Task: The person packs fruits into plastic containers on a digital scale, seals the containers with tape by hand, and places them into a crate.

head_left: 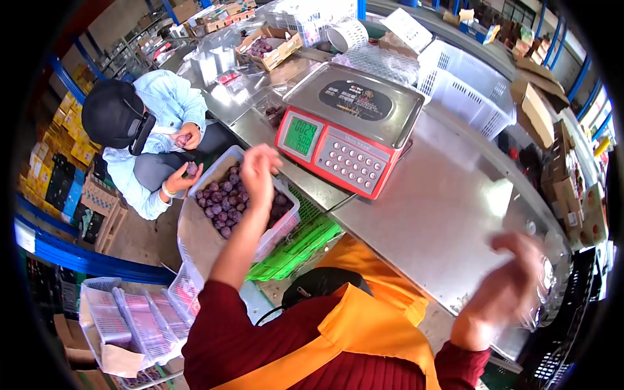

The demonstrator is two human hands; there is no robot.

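Note:
My left hand [260,170] is raised over the right side of a white crate [190,214] of dark purple plums [224,203], close to the scale's left corner. Its fingers are loosely bent and I see nothing in them. The red electronic scale [348,156] has a bare metal pan [357,97] and a lit green display. My right hand [510,286], smeared by motion, is over the right end of the metal table [435,208]. Beside it lie clear plastic containers [549,286], partly hidden; whether it touches one I cannot tell.
A co-worker [156,123] in a black cap squats at left, holding plums. Green crates [296,247] stand under the plum crate. White baskets [465,88] and a cardboard box [268,49] of plums are at the back. Black crates [565,338] stand at right.

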